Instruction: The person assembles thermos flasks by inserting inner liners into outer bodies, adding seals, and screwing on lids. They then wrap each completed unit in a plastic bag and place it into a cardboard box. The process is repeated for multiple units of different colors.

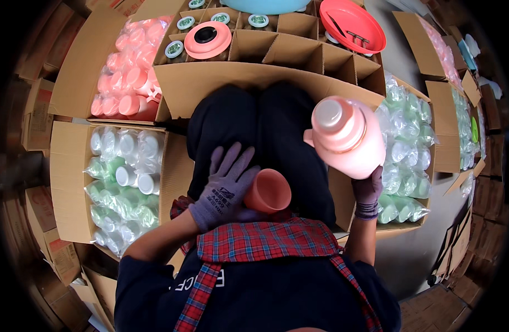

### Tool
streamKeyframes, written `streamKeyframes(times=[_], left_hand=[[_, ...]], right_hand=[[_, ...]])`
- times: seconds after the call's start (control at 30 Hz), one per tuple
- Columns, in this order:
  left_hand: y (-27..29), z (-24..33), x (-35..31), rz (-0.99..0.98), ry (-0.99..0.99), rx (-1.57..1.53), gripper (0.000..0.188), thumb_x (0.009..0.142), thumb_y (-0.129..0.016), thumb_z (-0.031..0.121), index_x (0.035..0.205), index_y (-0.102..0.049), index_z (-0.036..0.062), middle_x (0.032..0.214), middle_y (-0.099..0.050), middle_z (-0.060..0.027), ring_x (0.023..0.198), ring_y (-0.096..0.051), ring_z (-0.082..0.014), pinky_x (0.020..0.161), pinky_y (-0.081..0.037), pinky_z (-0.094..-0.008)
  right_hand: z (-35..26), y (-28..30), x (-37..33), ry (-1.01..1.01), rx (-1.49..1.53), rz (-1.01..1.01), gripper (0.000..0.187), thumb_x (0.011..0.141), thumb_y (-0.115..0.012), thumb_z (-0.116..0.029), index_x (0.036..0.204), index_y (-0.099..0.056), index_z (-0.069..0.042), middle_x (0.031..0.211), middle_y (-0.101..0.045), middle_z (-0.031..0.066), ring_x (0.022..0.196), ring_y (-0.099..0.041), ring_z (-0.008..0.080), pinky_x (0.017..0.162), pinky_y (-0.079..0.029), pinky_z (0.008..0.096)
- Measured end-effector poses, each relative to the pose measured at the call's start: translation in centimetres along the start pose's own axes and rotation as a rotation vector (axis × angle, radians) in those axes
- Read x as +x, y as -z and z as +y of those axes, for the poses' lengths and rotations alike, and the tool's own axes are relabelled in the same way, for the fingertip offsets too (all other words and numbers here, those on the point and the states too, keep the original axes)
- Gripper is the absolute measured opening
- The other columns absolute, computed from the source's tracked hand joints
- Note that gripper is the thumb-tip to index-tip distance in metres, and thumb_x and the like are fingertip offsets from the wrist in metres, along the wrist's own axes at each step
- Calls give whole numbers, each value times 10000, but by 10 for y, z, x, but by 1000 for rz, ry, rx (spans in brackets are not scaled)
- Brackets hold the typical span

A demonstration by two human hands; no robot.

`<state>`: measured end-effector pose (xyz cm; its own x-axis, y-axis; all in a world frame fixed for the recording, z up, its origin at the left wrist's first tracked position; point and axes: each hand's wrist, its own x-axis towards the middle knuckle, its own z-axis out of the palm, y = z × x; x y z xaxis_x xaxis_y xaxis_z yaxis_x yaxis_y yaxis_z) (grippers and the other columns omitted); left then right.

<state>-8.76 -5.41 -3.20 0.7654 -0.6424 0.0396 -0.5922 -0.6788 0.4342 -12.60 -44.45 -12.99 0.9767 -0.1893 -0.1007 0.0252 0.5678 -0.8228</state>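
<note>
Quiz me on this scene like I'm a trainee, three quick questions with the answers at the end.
1. Which hand holds the pink bottle?
2. True or false: the red dish is to the right of the pink lid with the black centre.
3. Fill in the blank: the pink cup is right beside the ____ hand.

Key: 1. The right hand. 2. True. 3. Left hand.

Brown cardbd boxes [39, 115] stacked along L side, more ctns [490, 200] at R, grey flr [399, 255] lower R
</note>
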Motion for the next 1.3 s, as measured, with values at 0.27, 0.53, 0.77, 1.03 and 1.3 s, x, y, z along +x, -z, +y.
streamKeyframes(times=[0.27, 0.53, 0.77, 1.03, 1.3], left_hand=[[21, -13, 34, 122, 24, -1157, 913, 667, -851, 256, 1419, -409, -16, 1335, -538, -172, 1239, -546, -297, 1080, -410, -405], [0, -58, 40, 102, -67, -863, 696, 880, -713, 251, 1440, -388, -4, 1348, -556, -155, 1262, -542, -264, 1045, -450, -386], [39, -4, 37, 570, 46, -1221, 693, 838, -742, 350, 1352, -463, -20, 1267, -566, -151, 1148, -565, -284, 956, -485, -402], [41, -17, 38, 773, -91, -1097, 623, 883, -664, 328, 1407, -432, 86, 1275, -528, -133, 1044, -608, -295, 869, -507, -445], [18, -25, 24, 829, -54, -876, 769, 777, -794, 412, 1337, -457, 7, 1276, -514, -216, 893, -657, -317, 706, -569, -411]], right_hand=[[-65, -14, -35, 42, -623, -40, 736, 929, -633, -513, 1359, -466, 60, 1269, -593, 149, 1163, -564, 240, 995, -440, 398], [-113, -94, -48, 748, -1394, -367, 515, 881, -690, -400, 1179, -630, 15, 1181, -652, 172, 1054, -648, 279, 924, -497, 414], [-105, -126, -9, 657, -1138, -227, 530, 898, -683, -501, 1028, -682, 13, 954, -696, 132, 867, -679, 270, 775, -523, 361], [-72, -125, 27, 293, -746, -185, 553, 953, -618, -477, 1110, -641, 52, 969, -678, 115, 914, -626, 225, 791, -489, 371], [-105, -172, 39, 447, -1088, -303, 658, 988, -490, -546, 1190, -592, 72, 1037, -663, 125, 926, -599, 192, 788, -464, 319]])
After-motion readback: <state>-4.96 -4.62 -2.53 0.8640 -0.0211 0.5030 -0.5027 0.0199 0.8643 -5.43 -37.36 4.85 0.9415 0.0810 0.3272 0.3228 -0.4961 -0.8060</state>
